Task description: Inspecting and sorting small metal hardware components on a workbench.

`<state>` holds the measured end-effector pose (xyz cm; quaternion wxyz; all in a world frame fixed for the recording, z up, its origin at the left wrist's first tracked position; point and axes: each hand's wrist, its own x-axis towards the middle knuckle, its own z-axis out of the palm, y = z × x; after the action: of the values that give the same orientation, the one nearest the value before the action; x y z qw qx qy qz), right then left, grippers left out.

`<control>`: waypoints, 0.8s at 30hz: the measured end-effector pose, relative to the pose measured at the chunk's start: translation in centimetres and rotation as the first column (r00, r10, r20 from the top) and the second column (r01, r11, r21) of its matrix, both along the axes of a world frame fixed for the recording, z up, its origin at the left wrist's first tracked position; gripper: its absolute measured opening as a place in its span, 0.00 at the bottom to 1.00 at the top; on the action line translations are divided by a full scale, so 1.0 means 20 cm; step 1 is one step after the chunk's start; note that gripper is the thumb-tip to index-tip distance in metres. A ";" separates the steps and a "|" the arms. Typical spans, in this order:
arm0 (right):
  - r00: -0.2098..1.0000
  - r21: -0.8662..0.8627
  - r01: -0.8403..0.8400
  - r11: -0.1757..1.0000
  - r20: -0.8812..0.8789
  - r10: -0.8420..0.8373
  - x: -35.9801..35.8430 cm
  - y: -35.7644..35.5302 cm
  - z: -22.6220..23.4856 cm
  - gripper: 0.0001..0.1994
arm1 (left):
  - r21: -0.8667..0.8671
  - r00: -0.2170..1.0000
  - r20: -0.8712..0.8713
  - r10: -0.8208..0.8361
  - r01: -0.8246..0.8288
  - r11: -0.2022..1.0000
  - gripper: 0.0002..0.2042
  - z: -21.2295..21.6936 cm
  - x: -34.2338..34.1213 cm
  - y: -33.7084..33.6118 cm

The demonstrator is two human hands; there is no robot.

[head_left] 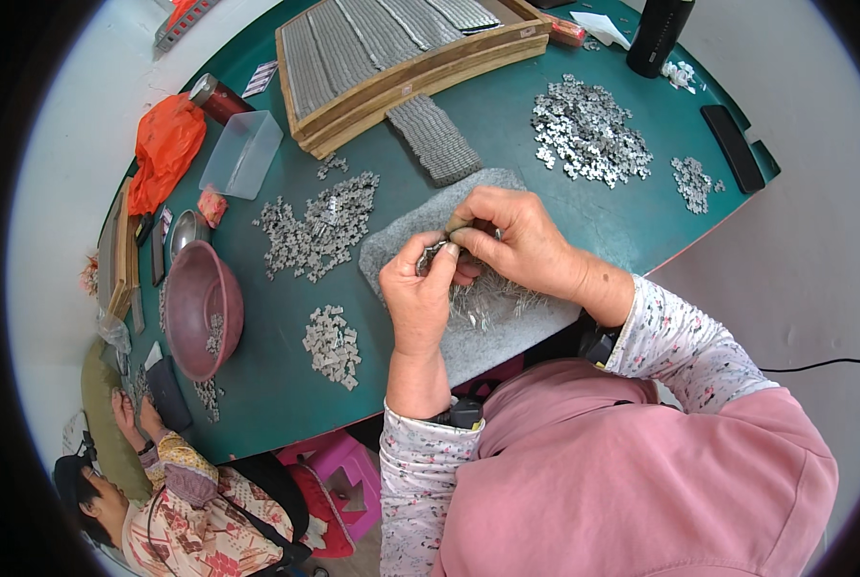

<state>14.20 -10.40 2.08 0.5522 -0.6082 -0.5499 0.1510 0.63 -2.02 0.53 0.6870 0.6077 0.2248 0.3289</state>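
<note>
Above a grey felt mat (380, 252), both hands meet and pinch a small curved strip of dark metal links (432, 256). My left hand (418, 293) is closed on its near left end, thumb against the fingers. My right hand (521, 236) is closed on it from the other side, and its fingers hide most of the strip. Thin shiny metal pins (478, 306) lie heaped on the mat just below the hands. Just beyond the mat lies a flat panel of linked grey metal (436, 141).
A wooden tray (420, 82) of metal strips stands at the back. Loose metal pieces lie in piles at left (324, 226) and right (591, 133). A pink bowl (182, 308), clear plastic box (244, 154), black bottle (658, 38) and phone (733, 147) surround them. Another person (199, 510) sits at lower left.
</note>
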 end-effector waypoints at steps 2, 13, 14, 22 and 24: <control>0.992 0.057 0.022 0.998 0.125 -0.029 -0.01 -0.01 0.00 0.09 | -0.016 0.999 0.032 -0.008 0.008 1.000 0.05 0.00 0.00 0.01; 0.908 0.213 -0.014 0.977 0.412 -0.077 -0.04 0.00 0.06 0.16 | -0.435 0.959 0.283 0.030 0.100 0.895 0.07 -0.01 -0.01 0.03; 0.896 0.208 -0.016 0.978 0.438 -0.078 -0.04 0.00 0.06 0.15 | -0.432 0.958 0.285 0.032 0.099 0.896 0.07 -0.01 -0.02 0.04; 0.963 0.150 0.003 0.989 0.265 -0.043 0.03 -0.04 0.07 0.11 | -0.419 0.984 0.175 -0.027 0.099 0.902 0.05 -0.02 -0.02 0.04; 0.864 0.016 0.314 0.949 0.410 -0.293 0.09 -0.08 0.10 0.11 | -0.390 0.994 0.110 -0.008 0.051 0.919 0.06 -0.02 -0.03 0.04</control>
<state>16.09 -11.92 4.06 0.4267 -0.7189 -0.5461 -0.0537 0.00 -1.23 0.14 0.8105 0.4428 0.2401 0.2988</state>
